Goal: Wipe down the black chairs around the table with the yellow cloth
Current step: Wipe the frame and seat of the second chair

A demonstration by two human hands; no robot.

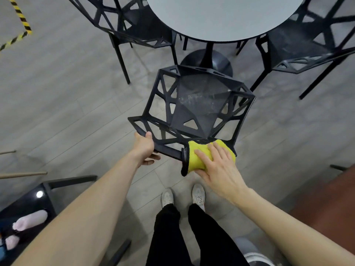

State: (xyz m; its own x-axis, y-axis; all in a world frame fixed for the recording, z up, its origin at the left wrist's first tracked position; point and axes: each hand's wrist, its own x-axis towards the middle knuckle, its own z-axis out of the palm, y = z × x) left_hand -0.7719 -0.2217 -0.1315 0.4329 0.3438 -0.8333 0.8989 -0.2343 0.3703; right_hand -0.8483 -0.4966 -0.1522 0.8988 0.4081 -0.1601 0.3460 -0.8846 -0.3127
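A round grey table (221,18) on a black pedestal stands at the far side, with a black chair on the left (134,25) and a black chair on the right (299,45) drawn up to it. Nearer, right in front of the person, is a third black chair (197,104) with an open lattice frame; its seat shows pale dusty smears. The top rail of its backrest is the part closest to the person.

The yellow cloth (199,156) is draped over that rail, towards its right end, folded around the bar. The right hand (217,164) lies on top of the cloth, fingers fairly straight and spread, pressing it onto the rail. The left hand (146,148) grips the same rail further left, thumb over the top and fingers curled underneath.

Below, the person's pale shoes (182,196) stand on the grey plank floor. Yellow-and-black tape (21,18) marks the floor far left.
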